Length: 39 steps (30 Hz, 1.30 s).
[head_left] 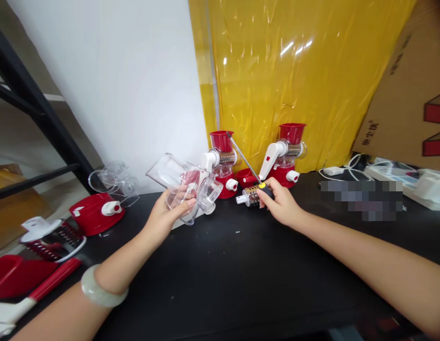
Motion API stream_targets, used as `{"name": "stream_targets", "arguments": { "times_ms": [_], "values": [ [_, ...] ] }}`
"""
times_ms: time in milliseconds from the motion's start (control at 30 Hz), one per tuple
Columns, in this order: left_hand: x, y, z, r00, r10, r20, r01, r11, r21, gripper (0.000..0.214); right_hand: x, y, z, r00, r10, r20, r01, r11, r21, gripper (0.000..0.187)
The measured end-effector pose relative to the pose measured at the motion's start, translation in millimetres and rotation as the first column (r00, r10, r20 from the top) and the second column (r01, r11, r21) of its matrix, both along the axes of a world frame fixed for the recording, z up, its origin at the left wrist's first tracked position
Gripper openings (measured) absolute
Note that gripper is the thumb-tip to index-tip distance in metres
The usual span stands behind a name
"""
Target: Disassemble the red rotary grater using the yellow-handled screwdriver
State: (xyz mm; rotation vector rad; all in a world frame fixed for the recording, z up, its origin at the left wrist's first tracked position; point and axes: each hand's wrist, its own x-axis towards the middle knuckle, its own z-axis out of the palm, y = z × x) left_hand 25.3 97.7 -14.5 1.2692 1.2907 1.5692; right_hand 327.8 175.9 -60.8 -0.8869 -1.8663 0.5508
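Observation:
My left hand point(165, 210) grips a clear plastic grater housing point(167, 174), its wide hopper mouth tilted up to the left. In my right hand point(282, 203) is a screwdriver point(245, 159), its dark handle with a yellow spot in my fingers and its long metal shaft slanting up to the left. Close by those fingers lies a metal grater drum point(251, 197) with a white shaft end; I cannot tell whether they touch it. Behind stand two red and white rotary graters, the left one point(221, 141) and the right one point(292, 134).
At left on the black table point(223, 284) are a red grater base point(96, 215), another clear housing point(117, 182), a drum point(55, 239) and red parts point(21, 274). A power strip point(411, 184) and white cables lie right, beneath a leaning cardboard box point(408, 94). A black rack point(31, 94) stands left.

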Motion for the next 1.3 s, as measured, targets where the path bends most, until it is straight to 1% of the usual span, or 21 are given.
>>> {"name": "stream_targets", "arguments": {
  "times_ms": [100,167,333,467,567,900,1167,1300],
  "values": [
    [1.2,-0.8,-2.0,0.995,0.047,0.087,-0.049,0.998,0.026,0.069,1.4,5.0,-5.0,0.994,-0.024,0.109,0.022,0.999,0.023,0.022],
    [1.7,-2.1,-1.4,0.989,0.065,0.131,-0.075,0.995,0.067,0.07,1.0,6.0,-7.7,0.988,-0.026,0.152,0.018,0.999,0.05,0.021],
    [1.1,-3.6,1.4,0.971,0.084,0.225,-0.122,0.979,0.161,0.062,0.9,6.7,-11.3,0.979,-0.018,0.204,-0.008,0.992,0.127,0.017],
    [-0.5,-3.2,1.9,0.961,0.094,0.258,-0.148,0.969,0.198,0.059,0.3,4.9,-11.8,0.958,-0.053,0.283,-0.003,0.981,0.194,0.016],
    [-0.7,-3.3,2.0,0.959,0.101,0.264,-0.158,0.966,0.206,0.06,-0.6,2.3,-11.7,0.945,-0.072,0.319,0.0,0.975,0.22,0.017],
    [2.2,-3.4,-1.2,0.966,0.091,0.241,-0.14,0.971,0.192,0.065,0.0,0.0,-9.8,0.944,-0.071,0.322,-0.014,0.967,0.254,0.016],
    [2.0,-3.3,-1.4,0.972,0.076,0.224,-0.121,0.973,0.195,0.066,0.0,-1.2,-9.4,0.925,-0.127,0.358,0.02,0.958,0.288,0.017],
    [0.2,-2.0,-2.5,0.973,0.077,0.216,-0.12,0.974,0.194,0.066,-0.1,-1.7,-8.5,0.91,-0.184,0.371,0.058,0.943,0.326,0.017]
  ]
}}
